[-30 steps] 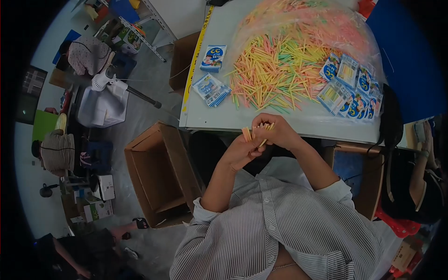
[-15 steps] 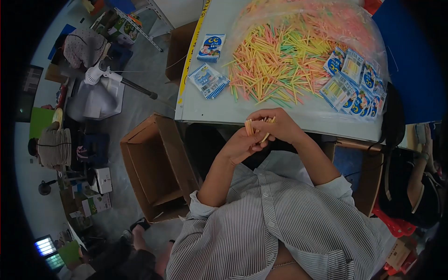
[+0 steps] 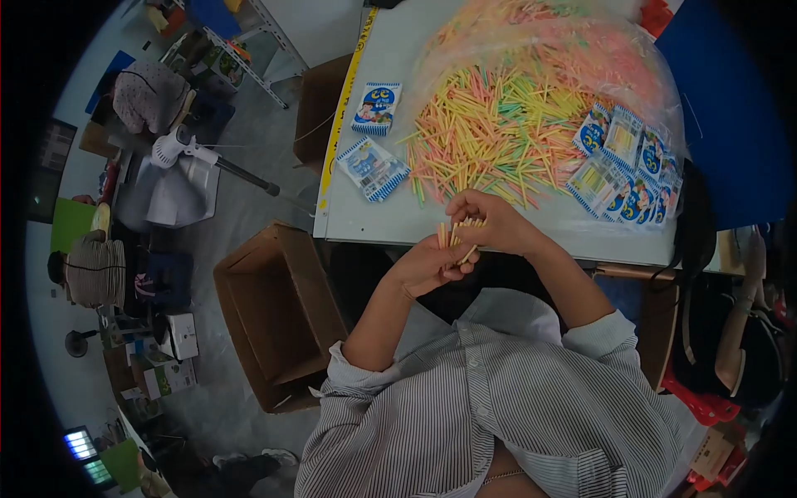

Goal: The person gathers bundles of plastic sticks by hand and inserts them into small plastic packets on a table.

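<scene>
At the near edge of the table, my left hand (image 3: 425, 267) is closed around a small bunch of thin pastel candy sticks (image 3: 443, 236). Against it, my right hand (image 3: 501, 226) has curled fingers on more of the sticks, whose pale ends show between the two hands. Just beyond lies a large heap of pink, yellow and green sticks (image 3: 490, 124), partly under a clear plastic bag (image 3: 531, 33). Several blue-and-white packets (image 3: 635, 170) rest on the bag to the right of the heap. Two more, an upper packet (image 3: 376, 108) and a lower packet (image 3: 374, 169), lie to its left.
An open cardboard box (image 3: 278, 319) stands on the floor to my left. A white fan (image 3: 170, 149) is beyond it. Other people sit at the far left, and a person's arm (image 3: 739, 332) shows at the right. A blue panel (image 3: 735, 108) borders the table.
My view has tilted slightly, so the table and packets appear lower. My right fingers have lifted and shifted over the sticks, and more stick ends show between my hands.
</scene>
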{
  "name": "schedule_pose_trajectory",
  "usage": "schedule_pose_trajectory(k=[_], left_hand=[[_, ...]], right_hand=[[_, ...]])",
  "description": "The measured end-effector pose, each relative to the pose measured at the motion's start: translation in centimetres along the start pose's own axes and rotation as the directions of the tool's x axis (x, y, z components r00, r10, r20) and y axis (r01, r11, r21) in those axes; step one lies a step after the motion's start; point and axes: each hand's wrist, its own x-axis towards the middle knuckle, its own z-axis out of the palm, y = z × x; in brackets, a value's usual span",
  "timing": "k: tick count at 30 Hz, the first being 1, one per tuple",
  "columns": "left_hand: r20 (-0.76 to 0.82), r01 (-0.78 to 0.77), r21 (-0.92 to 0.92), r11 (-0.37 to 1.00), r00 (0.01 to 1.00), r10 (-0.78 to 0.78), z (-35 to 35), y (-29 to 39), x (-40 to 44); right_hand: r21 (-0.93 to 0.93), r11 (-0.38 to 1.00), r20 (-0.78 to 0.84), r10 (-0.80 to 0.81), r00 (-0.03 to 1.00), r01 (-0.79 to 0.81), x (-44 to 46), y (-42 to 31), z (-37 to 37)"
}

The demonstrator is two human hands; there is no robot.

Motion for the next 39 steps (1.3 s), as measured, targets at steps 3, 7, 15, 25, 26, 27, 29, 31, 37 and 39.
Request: schedule_pose_trajectory(k=[3, 7, 15, 25, 26, 27, 29, 31, 37, 39], left_hand=[[0.049, 0.063, 0.04, 0.997, 0.997, -0.065, 0.3, 1.4, 0.7], [0.072, 0.087, 0.101, 0.991, 0.993, -0.094, 0.4, 2.6, 2.0], [-0.004, 0.073, 0.147, 0.986, 0.997, -0.073, 1.2, 4.9, 4.3], [-0.034, 0.058, 0.261, 0.964, 0.998, -0.051, 0.9, 5.5, 7.2], [-0.031, 0.056, 0.262, 0.963, 0.998, -0.05, 1.1, 5.5, 7.3], [-0.09, 0.02, 0.241, 0.97, 0.996, 0.002, 1.4, 5.4, 7.4], [-0.15, -0.031, 0.216, 0.976, 0.987, 0.065, 1.9, 5.3, 7.3], [-0.216, -0.122, 0.114, 0.986, 0.966, 0.145, 2.4, 5.4, 7.1], [0.045, -0.089, 0.171, 0.981, 0.996, 0.083, 0.3, 3.4, 6.1], [-0.062, -0.137, 0.122, 0.983, 0.987, 0.145, 1.0, 3.0, 4.6]], right_hand=[[-0.019, 0.997, 0.103, 0.075, 0.992, -0.074, 0.8, -2.3, -1.4], [-0.22, 0.971, 0.26, 0.154, 0.953, -0.097, 2.6, -4.3, -3.5], [-0.183, 0.98, 0.31, 0.136, 0.941, -0.082, 5.3, -4.1, -5.7], [-0.484, 0.868, -0.052, -0.157, 0.986, 0.113, 6.3, -5.6, -11.3], [-0.63, 0.763, -0.208, -0.341, 0.917, 0.142, 6.2, -5.7, -12.0], [-0.635, 0.759, -0.203, -0.346, 0.916, 0.146, 5.9, -5.8, -12.1], [-0.773, 0.63, -0.376, -0.553, 0.743, 0.077, 4.6, -5.8, -10.7], [-0.391, 0.915, -0.454, -0.29, 0.842, 0.104, 3.3, -3.8, -8.0], [0.445, 0.811, -0.047, 0.444, 0.895, -0.379, 1.8, -0.9, -2.4], [0.393, 0.845, 0.012, 0.39, 0.921, -0.363, 2.1, -1.2, -1.7]])
